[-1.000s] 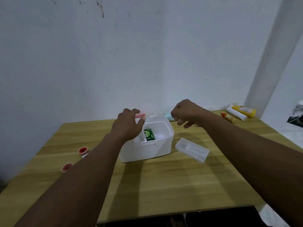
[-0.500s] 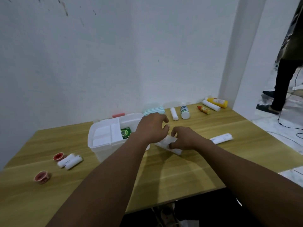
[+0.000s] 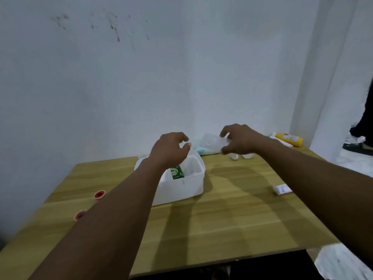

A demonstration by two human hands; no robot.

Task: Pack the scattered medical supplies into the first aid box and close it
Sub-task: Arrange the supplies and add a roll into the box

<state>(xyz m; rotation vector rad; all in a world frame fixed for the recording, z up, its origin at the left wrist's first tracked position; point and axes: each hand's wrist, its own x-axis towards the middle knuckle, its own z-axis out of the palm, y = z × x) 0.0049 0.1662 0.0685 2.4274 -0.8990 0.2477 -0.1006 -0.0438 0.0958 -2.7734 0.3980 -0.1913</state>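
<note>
Right now the big wooden tabletop (image 3: 232,219) fills most of the view, with a pale wall behind it. On it sits the white first aid box (image 3: 181,188), open at the top, near the middle and a bit toward the wall. A green packet (image 3: 177,172) stands inside it, so at least one thing is packed.

Above the box is the left hand (image 3: 170,151). Its fingers are curled loosely and it holds nothing. Beside it, up in the air to the right of the box, the right hand (image 3: 239,141) grips a clear plastic tray (image 3: 210,145) by its end. It looks like an inner tray for the box, but the picture is blurry, so that is a guess.

A lot is left to do. By the far right corner lies a yellow bottle (image 3: 289,139). Two small white things (image 3: 241,156) sit under the right hand, and something pale green (image 3: 199,150) shows behind the box. A small white tube (image 3: 282,188) lies alone on the right side, well apart from the box. Two little red caps (image 3: 100,194) rest near the left edge.

All of these must go in. The box has no lid on yet, so closing comes last.
</note>
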